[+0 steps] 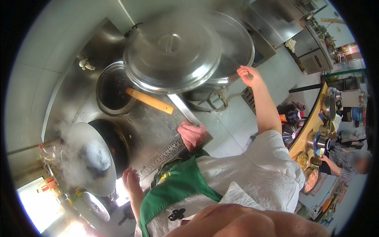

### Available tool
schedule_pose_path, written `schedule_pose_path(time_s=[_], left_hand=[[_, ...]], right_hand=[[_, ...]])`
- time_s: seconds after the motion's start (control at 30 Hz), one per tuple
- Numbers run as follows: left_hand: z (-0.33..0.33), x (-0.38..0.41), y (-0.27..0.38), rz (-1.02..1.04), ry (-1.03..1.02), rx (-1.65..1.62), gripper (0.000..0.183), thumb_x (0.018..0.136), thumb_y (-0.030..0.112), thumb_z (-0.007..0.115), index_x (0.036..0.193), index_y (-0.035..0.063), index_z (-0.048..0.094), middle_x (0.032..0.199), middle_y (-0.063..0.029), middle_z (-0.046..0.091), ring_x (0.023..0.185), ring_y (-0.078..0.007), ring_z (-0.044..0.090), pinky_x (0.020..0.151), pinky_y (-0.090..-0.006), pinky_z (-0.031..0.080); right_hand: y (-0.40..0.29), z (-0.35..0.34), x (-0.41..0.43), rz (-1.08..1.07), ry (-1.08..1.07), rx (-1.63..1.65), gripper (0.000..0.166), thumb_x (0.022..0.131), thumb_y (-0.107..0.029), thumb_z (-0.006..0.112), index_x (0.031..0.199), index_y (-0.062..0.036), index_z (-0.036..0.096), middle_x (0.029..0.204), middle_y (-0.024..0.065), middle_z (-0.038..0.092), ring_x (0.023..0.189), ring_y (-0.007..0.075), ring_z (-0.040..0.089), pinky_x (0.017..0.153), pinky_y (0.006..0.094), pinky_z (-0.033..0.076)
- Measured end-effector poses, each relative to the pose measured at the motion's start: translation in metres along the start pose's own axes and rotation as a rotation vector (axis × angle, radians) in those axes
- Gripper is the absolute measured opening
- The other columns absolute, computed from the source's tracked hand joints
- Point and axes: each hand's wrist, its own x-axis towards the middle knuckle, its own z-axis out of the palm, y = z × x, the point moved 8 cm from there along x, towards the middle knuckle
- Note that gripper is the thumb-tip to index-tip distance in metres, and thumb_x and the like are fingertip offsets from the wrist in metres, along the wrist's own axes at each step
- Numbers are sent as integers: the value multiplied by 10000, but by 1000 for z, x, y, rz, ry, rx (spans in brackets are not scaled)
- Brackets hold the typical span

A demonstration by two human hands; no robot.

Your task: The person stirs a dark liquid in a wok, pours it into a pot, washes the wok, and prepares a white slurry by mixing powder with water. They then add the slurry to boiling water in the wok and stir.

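Observation:
My right hand point(248, 76) is closed around what looks like a thin metal handle, at the near rim of a large steel pot point(251, 54). The handle's far end is lost in the steam. A wide steel lid point(171, 68) covers the left side of that pot. My left hand point(131, 180), fingers loosely curled and apart, appears to hold nothing. It is nearest to a steaming wok point(108, 177), tilted beside a dark burner opening point(120, 142). Pale, foamy-looking liquid point(97, 155) shows in the wok through the steam.
A wooden handle point(149, 100) slants out of a round sunken pot point(100, 103). A pink cloth point(192, 134) lies at the stove's front corner, near a slotted drain strip point(161, 155). At right, a person point(340, 163) stands by a wooden counter point(302, 131) with bowls and food.

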Motion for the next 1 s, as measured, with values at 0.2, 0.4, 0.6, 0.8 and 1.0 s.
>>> schedule_pose_path(time_s=[0.2, 0.4, 0.6, 0.8, 1.0], left_hand=[[41, -14, 20, 93, -132, 241, 213, 921, 152, 499, 1080, 29, 570, 885, -67, 624, 698, -106, 552, 603, -216, 432], [38, -9, 39, 467, -105, 759, 161, 891, 59, 486, 927, 23, 639, 892, -80, 632, 714, -152, 606, 624, -284, 483], [-33, -41, 79, 907, 339, 1181, 190, 900, 111, 553, 1062, 38, 620, 1036, -132, 595, 1009, -321, 544, 877, -433, 447], [-135, -49, 63, 862, 655, 1237, 316, 861, 124, 614, 1149, 19, 538, 1168, -170, 549, 1138, -355, 459, 985, -462, 359], [-156, -42, 54, 895, 521, 1226, 304, 741, 72, 702, 1020, 60, 582, 1071, -134, 579, 1067, -341, 515, 922, -432, 422]], right_hand=[[-6, 12, -85, -197, -43, -218, 122, 919, -16, 535, 888, 68, 452, 762, 77, 482, 545, 74, 452, 408, 164, 359], [-6, 47, -176, -379, -69, -438, 85, 927, -15, 522, 978, 6, 457, 816, 101, 538, 562, 64, 451, 392, 176, 344], [44, 85, -259, -426, -74, -589, 254, 943, -34, 504, 1188, -9, 442, 822, 87, 521, 548, 54, 427, 378, 174, 328], [154, 133, -289, -263, -235, -685, 417, 965, -42, 446, 1373, -34, 363, 830, 71, 449, 513, 43, 358, 348, 169, 293], [290, 172, -279, 116, -542, -619, 497, 973, -9, 378, 1456, -53, 272, 884, 102, 412, 486, 40, 325, 335, 161, 290]])
